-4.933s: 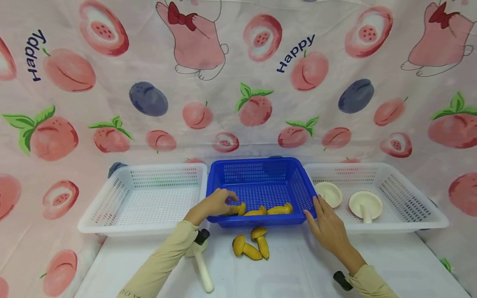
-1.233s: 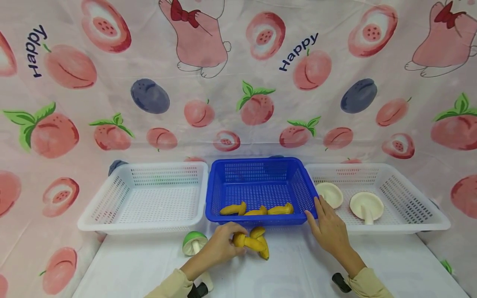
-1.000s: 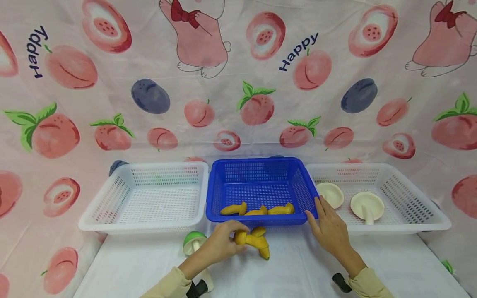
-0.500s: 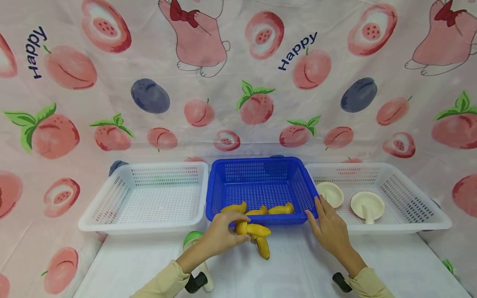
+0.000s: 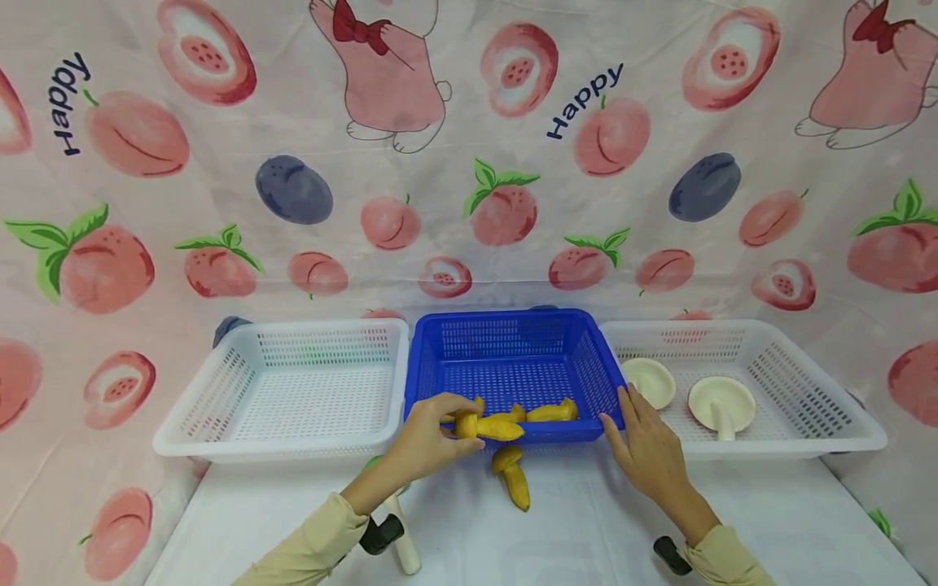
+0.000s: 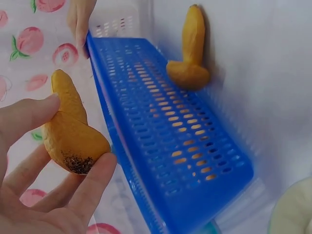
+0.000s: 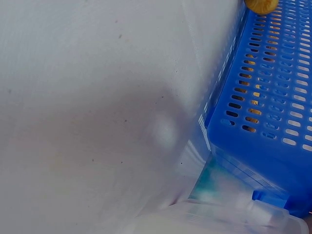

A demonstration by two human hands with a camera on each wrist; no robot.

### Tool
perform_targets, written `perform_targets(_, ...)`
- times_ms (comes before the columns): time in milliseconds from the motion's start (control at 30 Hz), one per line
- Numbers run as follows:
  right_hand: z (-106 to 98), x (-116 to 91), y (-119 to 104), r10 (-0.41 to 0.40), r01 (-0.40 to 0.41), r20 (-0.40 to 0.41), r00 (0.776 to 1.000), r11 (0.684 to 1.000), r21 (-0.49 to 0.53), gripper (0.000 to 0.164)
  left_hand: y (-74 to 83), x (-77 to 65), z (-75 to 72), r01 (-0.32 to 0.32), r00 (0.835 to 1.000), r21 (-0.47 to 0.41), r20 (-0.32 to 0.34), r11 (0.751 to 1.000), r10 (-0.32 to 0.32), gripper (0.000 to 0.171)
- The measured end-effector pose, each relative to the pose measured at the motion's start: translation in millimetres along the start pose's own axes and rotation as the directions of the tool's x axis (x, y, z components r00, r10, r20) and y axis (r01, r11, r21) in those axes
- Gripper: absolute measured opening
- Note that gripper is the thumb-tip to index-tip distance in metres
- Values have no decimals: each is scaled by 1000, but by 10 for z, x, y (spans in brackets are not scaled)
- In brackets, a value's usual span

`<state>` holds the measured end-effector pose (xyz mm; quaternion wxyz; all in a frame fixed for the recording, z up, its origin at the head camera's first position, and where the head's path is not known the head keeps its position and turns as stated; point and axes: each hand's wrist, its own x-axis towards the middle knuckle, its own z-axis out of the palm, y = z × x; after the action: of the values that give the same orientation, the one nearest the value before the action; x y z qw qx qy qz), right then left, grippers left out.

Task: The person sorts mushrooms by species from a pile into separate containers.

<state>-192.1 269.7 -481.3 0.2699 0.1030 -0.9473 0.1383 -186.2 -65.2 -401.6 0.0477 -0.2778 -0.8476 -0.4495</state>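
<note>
Resting on the bench (image 5: 586, 525) is one yellow mushroom (image 5: 516, 483); beyond it, the left hand (image 5: 428, 435) pinches a second mushroom (image 6: 75, 127) at the front of the blue basket (image 5: 564, 432), the right hand (image 5: 648, 449) rests unclenched on its corner; more mushrooms (image 5: 548, 414) lie inside.

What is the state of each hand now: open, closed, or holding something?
Left hand: holding a yellow mushroom.
Right hand: open, touching the blue basket at its near right corner.
</note>
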Motion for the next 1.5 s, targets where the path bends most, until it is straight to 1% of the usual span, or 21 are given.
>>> perform_targets(100, 0, -3, 4, -3, 3, -7, 1000, 1000, 2, 60, 8, 47, -46, 32, 999, -27, 7, 999, -32, 33)
perform_targets(200, 3, -3, 6, -6, 6, -8, 1000, 1000, 3, 60, 0, 93, -92, 64, 998, -31, 7, 997, -64, 32)
perform_targets(367, 5, 0, 5, -4, 4, -2, 1000, 1000, 1, 60, -74, 183, -137, 64, 998, -31, -19, 997, -65, 33)
perform_targets(467, 0, 2, 4, -5, 5, -2, 1000, 1000, 0, 60, -132, 240, -145, 73, 996, -13, -42, 997, -74, 33)
perform_targets(700, -14, 9, -1, -9, 9, -10, 1000, 1000, 3, 60, -214, 363, -179, 144, 988, 37, -68, 989, -142, 35)
perform_targets(833, -16, 14, -4, -13, 13, -12, 1000, 1000, 3, 59, -253, 430, -196, 169, 983, 57, -88, 984, -164, 36)
perform_targets(933, -17, 18, -6, -11, 11, -9, 1000, 1000, 0, 59, -279, 475, -199, 198, 977, 64, -95, 978, -191, 35)
perform_targets(1033, -20, 21, -7, -11, 11, -12, 1000, 1000, -1, 60, -297, 510, -195, 224, 972, 57, -89, 973, -218, 35)
perform_targets(1167, -17, 22, -6, -19, 19, -26, 999, 1000, 0, 59, -332, 554, -176, 233, 970, 51, -78, 971, -229, 36)
perform_targets(1367, 1, 14, 6, -23, 23, -30, 999, 1000, -1, 60, -444, 629, -128, 240, 967, 58, -99, 969, -233, 35)
perform_targets(1500, 9, 6, 8, -12, 12, -18, 1000, 1000, -3, 60, -520, 662, -104, 262, 961, 57, -109, 963, -255, 35)
